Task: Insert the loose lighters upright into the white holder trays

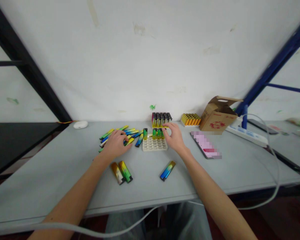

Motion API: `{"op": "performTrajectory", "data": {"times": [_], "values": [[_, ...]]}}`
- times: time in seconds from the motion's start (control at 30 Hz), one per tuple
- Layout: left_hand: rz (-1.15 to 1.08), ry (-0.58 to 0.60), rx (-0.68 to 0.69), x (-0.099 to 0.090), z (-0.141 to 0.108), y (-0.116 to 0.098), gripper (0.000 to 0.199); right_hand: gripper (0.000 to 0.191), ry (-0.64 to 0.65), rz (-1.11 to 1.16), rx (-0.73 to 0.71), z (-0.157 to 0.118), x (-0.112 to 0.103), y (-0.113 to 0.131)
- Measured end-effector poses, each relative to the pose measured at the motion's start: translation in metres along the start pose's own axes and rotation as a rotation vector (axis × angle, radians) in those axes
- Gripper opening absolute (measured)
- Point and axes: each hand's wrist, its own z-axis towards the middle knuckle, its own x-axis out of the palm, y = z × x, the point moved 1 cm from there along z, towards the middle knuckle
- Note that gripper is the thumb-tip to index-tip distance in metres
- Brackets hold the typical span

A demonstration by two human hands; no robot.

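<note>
My left hand [117,144] is over a loose pile of lighters [107,134] in metallic yellow, green and blue. Its fingers curl around a yellow lighter [130,141] at the pile's near side. At the right end of a white tray with rows of holes [155,148], my right hand [174,136] pinches a green lighter, partly hidden by the fingers. Several green-yellow lighters [154,133] stand upright in the tray's back row, with one green lighter [145,133] apart at the left end.
Behind stand a block of dark-topped lighters [161,119] and a tray of orange-yellow cylinders [191,119]. An open cardboard box [217,116], a phone [205,145] and a power strip [247,136] lie right. Two lighters [121,172] and a blue one [167,171] lie in front; a white case [80,125] sits left.
</note>
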Motion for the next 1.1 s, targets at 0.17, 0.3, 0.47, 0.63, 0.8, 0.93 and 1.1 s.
{"op": "performTrajectory", "data": {"times": [0.17,0.3,0.47,0.63,0.8,0.93,1.1], "values": [[-0.024,0.024,0.021,0.002,0.001,0.000,0.021,0.016,0.004,-0.009,-0.044,-0.004,0.008,0.010],[-0.137,-0.039,-0.012,0.000,0.004,-0.003,0.022,0.017,-0.165,-0.021,-0.034,-0.005,0.007,0.019],[-0.418,-0.088,-0.191,-0.011,0.005,-0.014,0.036,0.014,-0.213,0.025,-0.079,-0.006,0.005,0.026],[-0.614,0.044,-0.148,-0.027,0.002,-0.041,0.036,0.021,-0.111,0.020,-0.254,-0.012,0.008,0.041],[-0.818,0.244,-0.102,-0.034,-0.001,-0.066,0.033,0.028,0.077,0.035,-0.455,-0.020,0.018,0.055],[-1.090,0.277,-0.156,-0.029,-0.002,-0.069,0.045,0.025,0.165,0.034,-0.424,-0.022,0.023,0.053],[-1.479,0.237,-0.191,-0.030,-0.003,-0.066,0.060,0.024,0.216,0.139,-0.215,-0.021,0.022,0.050]]}}
